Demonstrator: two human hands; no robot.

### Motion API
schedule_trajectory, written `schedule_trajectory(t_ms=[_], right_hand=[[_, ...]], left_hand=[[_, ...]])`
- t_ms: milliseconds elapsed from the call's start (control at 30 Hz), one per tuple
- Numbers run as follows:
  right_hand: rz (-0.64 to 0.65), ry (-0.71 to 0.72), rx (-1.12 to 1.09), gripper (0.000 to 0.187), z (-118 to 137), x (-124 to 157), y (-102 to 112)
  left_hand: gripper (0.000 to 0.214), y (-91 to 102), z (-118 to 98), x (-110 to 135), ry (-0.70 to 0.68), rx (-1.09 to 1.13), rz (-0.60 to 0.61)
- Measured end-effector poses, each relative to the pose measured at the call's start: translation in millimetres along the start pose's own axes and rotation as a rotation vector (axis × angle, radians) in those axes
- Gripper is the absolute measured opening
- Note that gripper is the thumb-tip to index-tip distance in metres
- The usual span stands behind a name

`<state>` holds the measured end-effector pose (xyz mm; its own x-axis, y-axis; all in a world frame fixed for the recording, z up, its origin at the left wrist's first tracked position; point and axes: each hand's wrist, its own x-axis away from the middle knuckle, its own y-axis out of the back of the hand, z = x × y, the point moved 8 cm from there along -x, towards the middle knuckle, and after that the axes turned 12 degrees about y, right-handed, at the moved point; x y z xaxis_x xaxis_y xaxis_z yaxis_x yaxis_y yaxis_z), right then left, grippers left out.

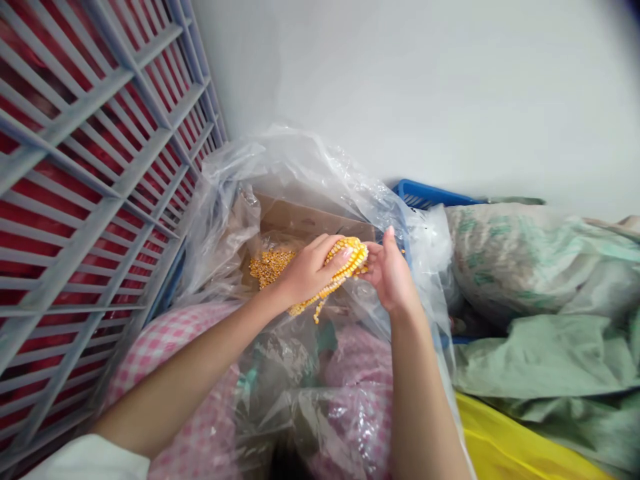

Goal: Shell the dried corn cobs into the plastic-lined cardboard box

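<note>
My left hand is closed around a yellow corn cob, thumb lying along its near side. To the right, my right hand has its thumb raised and its fingers spread behind the cob's far end; whether they touch it is hard to see. Below the left hand, a blurred string of kernels hangs in the air beneath the cob. A heap of loose corn kernels lies in a large clear plastic bag that stands mouth up under both hands.
A grey slatted plastic crate with red contents rises at left. Brown cardboard shows inside the bag. Right of it are a blue basket, a stuffed woven sack, green cloth and a yellow sheet. Pink checked fabric covers my legs.
</note>
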<state>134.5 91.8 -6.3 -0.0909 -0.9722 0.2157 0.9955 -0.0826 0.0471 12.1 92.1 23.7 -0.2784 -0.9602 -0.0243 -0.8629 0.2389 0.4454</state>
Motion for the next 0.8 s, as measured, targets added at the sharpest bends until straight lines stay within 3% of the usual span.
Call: schedule_trajectory(t_ms=[67,133,233,300,567,667,800], right_hand=[[-0.046,-0.002,0.027,0.070,2.4,1.7,-0.4],[-0.158,0.029,0.189,0.069,5.5,3.8,1.8],[-0.313,0.107,0.466,0.065,13.4,6.9,0.5],[-0.348,0.159,0.562,0.066,17.2,6.7,-4.3],[-0.354,0.280,0.578,0.065,19.0,1.9,-5.6],[-0.321,0.228,0.516,0.067,14.4,-3.0,1.0],[-0.171,0.105,0.274,0.078,1.3,-8.2,-4.8]], left_hand=[[0.043,-0.9,0.0,2.1,0.005,-0.173,-0.043],[0.045,-5.4,0.4,4.7,0.019,-0.296,-0.071],[0.043,-9.7,3.9,8.2,0.088,-0.287,-0.114],[0.040,-9.3,8.1,9.4,0.142,-0.223,-0.138],[0.036,-9.1,24.2,5.3,0.208,0.193,-0.131],[0.038,-10.7,29.0,3.7,0.254,0.323,-0.141],[0.039,-3.6,31.4,1.3,0.281,0.333,-0.220]])
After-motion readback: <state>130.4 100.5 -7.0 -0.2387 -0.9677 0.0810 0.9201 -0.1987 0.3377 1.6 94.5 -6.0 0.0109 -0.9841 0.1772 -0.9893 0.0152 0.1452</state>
